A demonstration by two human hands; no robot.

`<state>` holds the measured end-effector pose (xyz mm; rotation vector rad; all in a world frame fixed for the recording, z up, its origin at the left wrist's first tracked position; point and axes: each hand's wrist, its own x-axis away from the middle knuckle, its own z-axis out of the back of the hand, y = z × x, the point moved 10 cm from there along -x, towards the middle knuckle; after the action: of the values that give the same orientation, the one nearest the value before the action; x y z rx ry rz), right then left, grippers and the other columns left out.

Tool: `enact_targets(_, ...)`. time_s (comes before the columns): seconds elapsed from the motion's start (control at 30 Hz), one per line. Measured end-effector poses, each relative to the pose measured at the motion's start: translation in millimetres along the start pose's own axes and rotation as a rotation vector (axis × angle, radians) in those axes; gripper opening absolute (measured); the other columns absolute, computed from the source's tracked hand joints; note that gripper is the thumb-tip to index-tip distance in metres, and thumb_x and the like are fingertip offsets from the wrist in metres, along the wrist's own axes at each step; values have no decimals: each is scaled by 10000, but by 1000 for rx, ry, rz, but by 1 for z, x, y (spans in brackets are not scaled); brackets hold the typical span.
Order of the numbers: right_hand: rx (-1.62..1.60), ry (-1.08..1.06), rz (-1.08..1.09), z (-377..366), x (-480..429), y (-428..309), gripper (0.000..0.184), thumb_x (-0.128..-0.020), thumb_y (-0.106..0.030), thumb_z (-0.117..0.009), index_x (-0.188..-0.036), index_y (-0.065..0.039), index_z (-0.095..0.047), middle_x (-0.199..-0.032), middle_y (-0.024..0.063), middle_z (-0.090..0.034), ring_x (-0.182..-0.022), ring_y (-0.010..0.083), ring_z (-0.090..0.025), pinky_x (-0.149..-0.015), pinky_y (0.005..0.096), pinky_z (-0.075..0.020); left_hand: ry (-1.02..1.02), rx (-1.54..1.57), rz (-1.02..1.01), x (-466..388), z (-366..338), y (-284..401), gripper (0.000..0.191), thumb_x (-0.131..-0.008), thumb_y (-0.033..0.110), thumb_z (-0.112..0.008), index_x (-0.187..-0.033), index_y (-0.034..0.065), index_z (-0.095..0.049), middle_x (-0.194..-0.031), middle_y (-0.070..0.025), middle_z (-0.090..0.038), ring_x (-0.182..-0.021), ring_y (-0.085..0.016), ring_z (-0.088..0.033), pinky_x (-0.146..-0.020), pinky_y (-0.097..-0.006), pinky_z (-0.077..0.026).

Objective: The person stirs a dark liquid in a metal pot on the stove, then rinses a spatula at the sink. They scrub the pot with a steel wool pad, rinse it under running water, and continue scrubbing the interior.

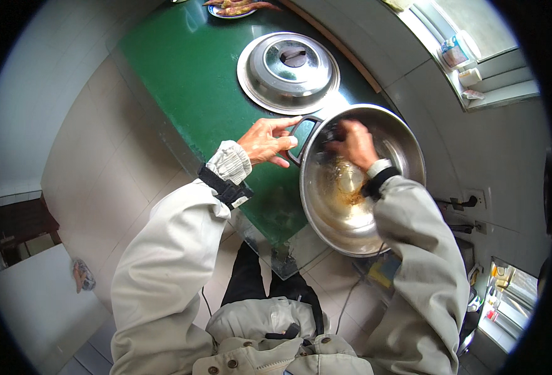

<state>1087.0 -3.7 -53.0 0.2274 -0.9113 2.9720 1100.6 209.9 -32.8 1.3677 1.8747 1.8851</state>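
A wide stainless steel pot (409, 140) stands at the near right corner of the green-topped table, partly over its edge. My left hand (269, 140) is at the dark side handle (308, 118), thumb and index finger against it. Inside the pot is my right hand (355, 144), blurred by motion against the upper left wall. Something dark shows by its fingers, too blurred to name. A little water with brown residue (351, 197) lies on the pot's bottom. Behind the pot, a domed steel lid (257, 70) rests on the table with its knob up.
The green table (173, 79) extends to the far left. A plate (233, 14) of sweet potatoes sits at its far end. A tiled wall runs along the right, with a wall socket (476, 199). Containers (456, 51) stand on the windowsill. A cable (346, 300) hangs below the pot.
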Motion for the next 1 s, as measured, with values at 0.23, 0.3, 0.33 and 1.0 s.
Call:
enact_targets(0.23, -246, -636, 414, -62, 149, -41, 254, -665, -8, -734, -907, -82, -719, -1016, 125, -624, -979, 342, -641, -872, 424, -534, 25, -37, -9, -1, 1, 3, 628, -961, 99, -674, -1551, 123, -461, -1085, -76, -635, -906, -180, -682, -744, -339, -671)
enact_targets(0.3, 156, -691, 281, -52, 145, 16, 219, -703, 3, -696, -897, -89, -742, -1035, 154, -621, -1001, 356, -645, -878, 434, -536, 10, -22, -24, -2, 0, 6, 625, -961, 93, -671, -1549, 119, -462, -1085, -74, -635, -919, -178, -675, -736, -343, -674)
enact_targets(0.33, 236, -621, 277, -36, 135, 33, 200, -737, 6, -668, -894, -86, -753, -1041, 174, -624, -1008, 366, -649, -883, 443, -536, 13, -19, -19, -2, 0, 5, 624, -960, 92, -671, -1548, 118, -463, -1091, -75, -636, -921, -178, -673, -734, -344, -675)
enact_targets(1.0, 328, -280, 228, 6, 53, 44, 268, -717, 16, -631, -954, -68, -724, -946, 225, -676, -851, 425, -681, -742, 505, -560, -8, 49, -47, -2, 0, -2, 636, -969, 119, -690, -1556, 104, -447, -1077, -52, -627, -903, -136, -663, -722, -294, -664)
